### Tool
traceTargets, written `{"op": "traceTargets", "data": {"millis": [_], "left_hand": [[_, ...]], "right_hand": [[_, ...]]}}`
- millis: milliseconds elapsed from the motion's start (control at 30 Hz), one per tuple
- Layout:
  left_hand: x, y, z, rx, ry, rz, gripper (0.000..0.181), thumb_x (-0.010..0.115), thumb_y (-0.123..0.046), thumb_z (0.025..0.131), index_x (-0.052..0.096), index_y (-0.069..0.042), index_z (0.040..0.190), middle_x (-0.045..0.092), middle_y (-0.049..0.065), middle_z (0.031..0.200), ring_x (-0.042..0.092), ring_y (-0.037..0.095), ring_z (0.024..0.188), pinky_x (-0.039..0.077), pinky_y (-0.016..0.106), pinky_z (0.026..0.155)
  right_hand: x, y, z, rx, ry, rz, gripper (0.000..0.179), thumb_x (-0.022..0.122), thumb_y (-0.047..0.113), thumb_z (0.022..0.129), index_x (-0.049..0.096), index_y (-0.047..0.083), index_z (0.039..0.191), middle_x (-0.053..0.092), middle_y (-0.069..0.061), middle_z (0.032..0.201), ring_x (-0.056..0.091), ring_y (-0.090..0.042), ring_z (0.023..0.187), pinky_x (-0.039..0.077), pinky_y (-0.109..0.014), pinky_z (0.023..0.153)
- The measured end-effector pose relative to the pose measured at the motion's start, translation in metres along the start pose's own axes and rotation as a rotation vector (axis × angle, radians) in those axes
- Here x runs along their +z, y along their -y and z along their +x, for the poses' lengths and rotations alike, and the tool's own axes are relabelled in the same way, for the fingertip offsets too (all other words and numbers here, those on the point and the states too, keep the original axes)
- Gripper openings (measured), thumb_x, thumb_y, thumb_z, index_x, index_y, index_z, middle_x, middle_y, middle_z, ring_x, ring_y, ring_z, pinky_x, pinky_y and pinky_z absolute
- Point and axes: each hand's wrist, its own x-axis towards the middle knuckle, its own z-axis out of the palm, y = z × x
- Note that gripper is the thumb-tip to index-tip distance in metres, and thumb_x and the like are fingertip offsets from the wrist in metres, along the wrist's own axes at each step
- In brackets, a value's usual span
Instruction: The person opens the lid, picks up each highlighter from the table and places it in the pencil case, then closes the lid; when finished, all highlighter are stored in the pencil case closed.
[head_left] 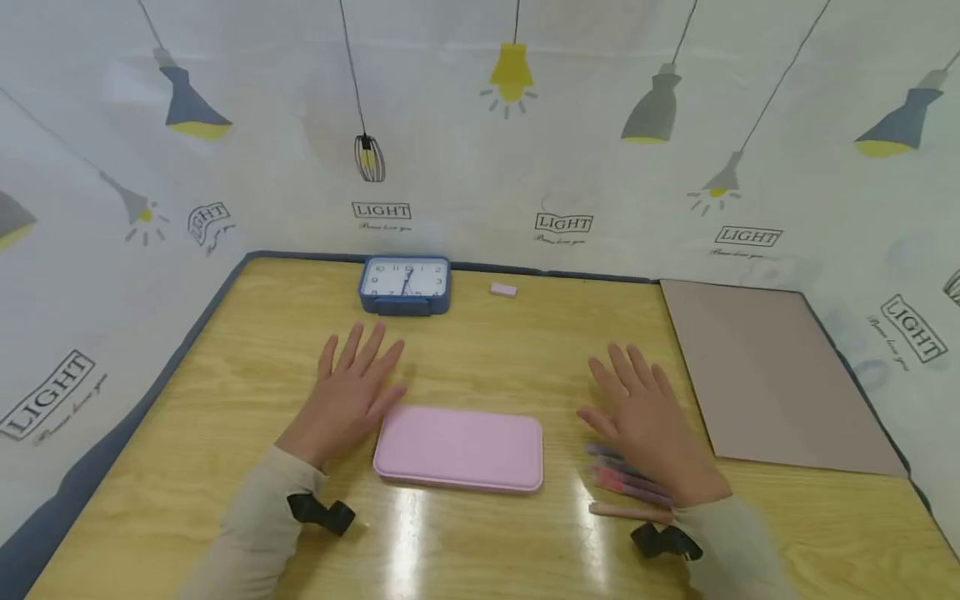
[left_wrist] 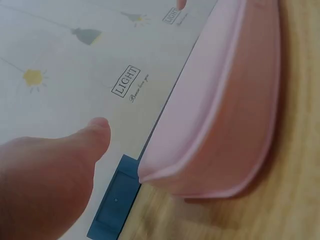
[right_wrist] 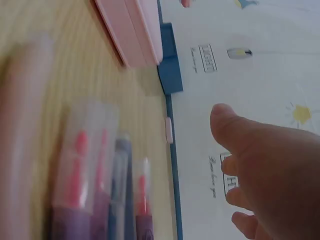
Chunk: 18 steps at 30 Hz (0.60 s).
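Observation:
A pink pencil case lies closed on the wooden table, between the two hands. My left hand is beside its left end with fingers spread, the thumb near the case's upper left corner; whether they touch, I cannot tell. On the other side, my right hand is spread out and holds nothing. Several pens and markers with clear caps lie beneath and beside the right hand, partly hidden by it in the head view. Closest to the right wrist is a pale pink pen.
A blue alarm clock stands at the table's back edge. Right of it lies a small pink eraser. A flat grey-brown board covers the right side of the table. Lamp-printed white sheeting surrounds the table.

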Motion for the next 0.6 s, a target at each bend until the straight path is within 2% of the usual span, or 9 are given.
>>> {"op": "traceTargets", "data": {"millis": [200, 367, 500, 600], "left_hand": [[-0.004, -0.001, -0.02, 0.063, 0.022, 0.011, 0.064, 0.047, -0.048, 0.1, 0.034, -0.017, 0.155, 0.017, 0.014, 0.164, 0.005, 0.04, 0.152, -0.001, 0.061, 0.121], [-0.003, -0.001, -0.036, 0.127, 0.017, 0.014, 0.071, 0.052, -0.052, 0.096, 0.034, -0.017, 0.155, 0.021, 0.014, 0.163, 0.01, 0.042, 0.151, 0.001, 0.061, 0.12], [0.002, -0.005, -0.047, 0.177, 0.026, -0.012, 0.083, 0.057, -0.064, 0.089, 0.035, -0.017, 0.154, 0.024, 0.014, 0.162, 0.015, 0.043, 0.149, 0.002, 0.062, 0.12], [0.005, -0.009, -0.054, 0.205, 0.035, -0.04, 0.094, 0.061, -0.071, 0.081, 0.035, -0.018, 0.154, 0.025, 0.014, 0.162, 0.018, 0.043, 0.148, 0.001, 0.062, 0.119]], "right_hand": [[0.007, 0.018, -0.001, -0.14, -0.015, -0.014, 0.07, 0.055, 0.048, 0.097, 0.04, 0.004, 0.15, 0.028, -0.022, 0.159, 0.022, -0.041, 0.148, 0.025, -0.059, 0.119], [0.013, 0.034, -0.004, -0.219, 0.008, 0.004, 0.07, 0.056, 0.05, 0.096, 0.042, 0.007, 0.149, 0.031, -0.019, 0.159, 0.024, -0.039, 0.148, 0.024, -0.056, 0.12], [0.02, 0.047, -0.008, -0.318, -0.005, 0.0, 0.073, 0.058, 0.055, 0.093, 0.044, 0.01, 0.149, 0.035, -0.018, 0.157, 0.029, -0.04, 0.146, 0.03, -0.056, 0.117], [0.025, 0.056, -0.011, -0.376, 0.031, 0.019, 0.079, 0.057, 0.06, 0.091, 0.04, 0.013, 0.152, 0.033, -0.016, 0.159, 0.029, -0.038, 0.147, 0.032, -0.055, 0.117]]}}
